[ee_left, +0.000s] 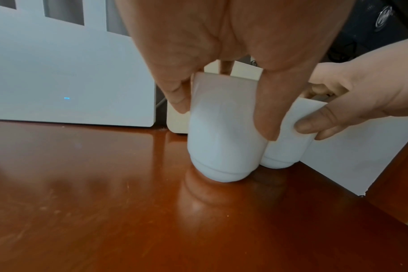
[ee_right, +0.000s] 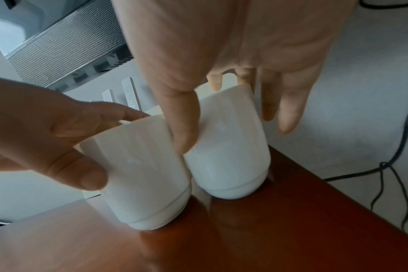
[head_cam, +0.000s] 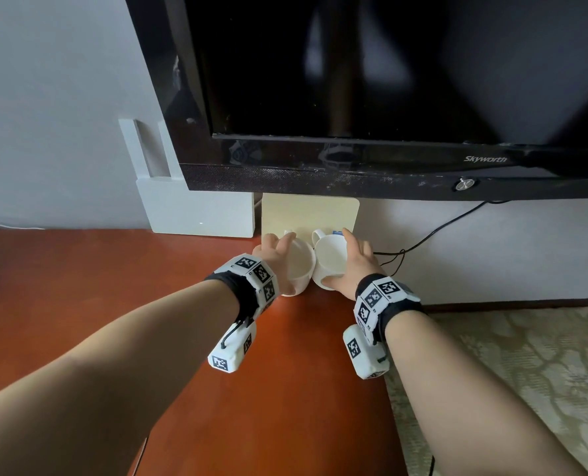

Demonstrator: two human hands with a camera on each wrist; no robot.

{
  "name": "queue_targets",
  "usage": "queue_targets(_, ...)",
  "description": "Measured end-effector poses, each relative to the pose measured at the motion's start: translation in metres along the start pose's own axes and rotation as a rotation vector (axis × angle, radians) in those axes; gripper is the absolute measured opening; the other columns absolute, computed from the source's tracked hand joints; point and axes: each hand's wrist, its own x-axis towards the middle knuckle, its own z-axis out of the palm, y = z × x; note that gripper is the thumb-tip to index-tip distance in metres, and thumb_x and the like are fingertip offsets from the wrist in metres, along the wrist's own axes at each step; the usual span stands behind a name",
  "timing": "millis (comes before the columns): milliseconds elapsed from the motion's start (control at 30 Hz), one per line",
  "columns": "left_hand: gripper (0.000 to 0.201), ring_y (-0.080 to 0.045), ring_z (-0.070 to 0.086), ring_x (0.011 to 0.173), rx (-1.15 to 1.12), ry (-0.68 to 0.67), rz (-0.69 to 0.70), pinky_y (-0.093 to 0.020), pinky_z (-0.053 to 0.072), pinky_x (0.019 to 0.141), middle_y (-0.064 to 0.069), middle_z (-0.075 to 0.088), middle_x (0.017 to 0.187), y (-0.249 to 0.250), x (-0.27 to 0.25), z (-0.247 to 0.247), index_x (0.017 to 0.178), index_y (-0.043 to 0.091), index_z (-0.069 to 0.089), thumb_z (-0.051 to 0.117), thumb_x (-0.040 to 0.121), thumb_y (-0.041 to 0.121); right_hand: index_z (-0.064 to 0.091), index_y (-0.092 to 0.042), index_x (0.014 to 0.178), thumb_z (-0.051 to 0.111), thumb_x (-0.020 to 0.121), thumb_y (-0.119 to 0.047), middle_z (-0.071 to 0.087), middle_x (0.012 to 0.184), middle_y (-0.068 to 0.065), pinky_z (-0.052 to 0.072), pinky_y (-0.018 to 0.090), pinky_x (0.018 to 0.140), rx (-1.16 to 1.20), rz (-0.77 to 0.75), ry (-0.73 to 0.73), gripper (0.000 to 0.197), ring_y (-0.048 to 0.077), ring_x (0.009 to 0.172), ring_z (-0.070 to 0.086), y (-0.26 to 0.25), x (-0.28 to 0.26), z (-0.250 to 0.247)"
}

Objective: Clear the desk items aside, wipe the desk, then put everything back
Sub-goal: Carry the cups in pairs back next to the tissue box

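Both forearms reached over the red-brown tabletop (head_cam: 114, 276). The left hand (head_cam: 274, 255) had its fingers (ee_left: 267, 110) clamped on the left cup (ee_left: 221, 139); the right hand (head_cam: 353, 261) clasped the right cup (ee_right: 231, 156), thumb and fingers round its wall. The cups touched between the hands, seemingly resting on the wood, just before a cream board (head_cam: 309, 214). Whether this was clearing or returning, I cannot tell; no cloth showed.
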Motion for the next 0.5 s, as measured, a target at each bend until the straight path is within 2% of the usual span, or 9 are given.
queue_targets(167, 0.108, -0.025, 0.022, 0.139, 0.007, 0.041, 0.028, -0.042, 0.032, 0.109, -0.002, 0.006, 0.152, -0.002, -0.014, -0.002, 0.148, 0.034, -0.002, 0.076, 0.074, 0.029, 0.007, -0.033, 0.147, 0.072, 0.075, -0.032, 0.01, 0.152, 0.002, 0.034, 0.036, 0.107, -0.016, -0.009, 0.034, 0.097, 0.025, 0.138, 0.024, -0.003, -0.012, -0.005)
queue_targets(267, 0.108, -0.025, 0.016, 0.142, 0.012, 0.061, 0.035, -0.043, 0.029, 0.111, -0.002, 0.001, 0.155, -0.008, -0.026, -0.005, 0.149, 0.033, -0.004, 0.075, 0.075, 0.033, 0.005, -0.031, 0.149, 0.071, 0.076, -0.034, 0.007, 0.154, 0.003, 0.029, 0.035, 0.109, -0.049, -0.046, 0.06, 0.097, 0.025, 0.142, 0.016, -0.013, -0.025, -0.01)
queue_targets(433, 0.103, -0.024, 0.015, 0.143, 0.004, 0.109, 0.068, -0.042, 0.026, 0.113, -0.002, 0.001, 0.155, -0.029, -0.066, -0.018, 0.149, 0.031, -0.002, 0.072, 0.078, 0.039, 0.004, -0.03, 0.149, 0.068, 0.078, -0.039, 0.006, 0.155, 0.004, 0.027, 0.037, 0.111, -0.067, -0.114, 0.099, 0.096, 0.025, 0.143, 0.012, -0.045, -0.06, -0.013)
queue_targets(500, 0.098, -0.024, 0.017, 0.143, -0.011, 0.146, 0.088, -0.042, 0.029, 0.113, -0.001, 0.001, 0.156, -0.044, -0.087, -0.028, 0.149, 0.033, 0.0, 0.069, 0.08, 0.038, 0.004, -0.031, 0.149, 0.067, 0.079, -0.037, 0.007, 0.154, 0.003, 0.027, 0.038, 0.111, -0.07, -0.137, 0.098, 0.094, 0.024, 0.142, 0.013, -0.063, -0.079, -0.012)
